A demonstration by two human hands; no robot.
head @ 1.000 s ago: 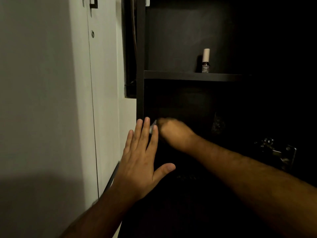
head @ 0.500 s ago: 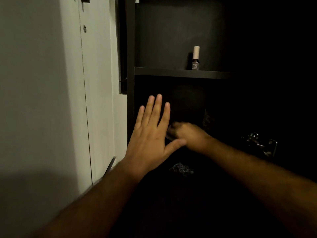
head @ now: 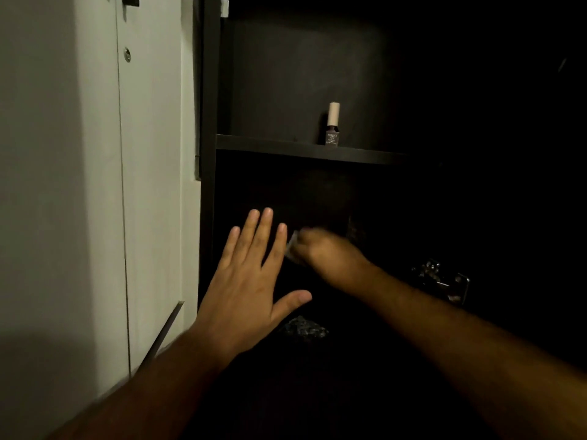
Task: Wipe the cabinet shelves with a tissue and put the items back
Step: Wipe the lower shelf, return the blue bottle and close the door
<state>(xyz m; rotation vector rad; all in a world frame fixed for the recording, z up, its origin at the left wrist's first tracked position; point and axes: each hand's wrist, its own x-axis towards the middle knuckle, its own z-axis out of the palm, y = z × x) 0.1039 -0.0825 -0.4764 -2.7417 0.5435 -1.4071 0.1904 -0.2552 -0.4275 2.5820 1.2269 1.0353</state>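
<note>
A dark open cabinet fills the right of the view. Its upper shelf [head: 286, 147] carries a small nail polish bottle [head: 332, 127] with a pale cap. My right hand [head: 330, 254] reaches into the dim compartment below that shelf and grips a crumpled tissue [head: 291, 247], whose pale edge shows at its fingers. My left hand [head: 251, 281] is held up flat in front of the cabinet's left side, fingers straight and together, thumb spread, holding nothing. The lower shelf surface is too dark to make out.
A white wall and door panel [head: 95, 185] stand to the left of the cabinet. A metal hinge [head: 441, 279] glints at the right inside the cabinet. A small sparkly object [head: 303, 327] lies low in the dark compartment.
My right hand with the tissue swept right and then back left inside the lower compartment. My left hand stayed flat and open, rising slightly from its earliest position.
</note>
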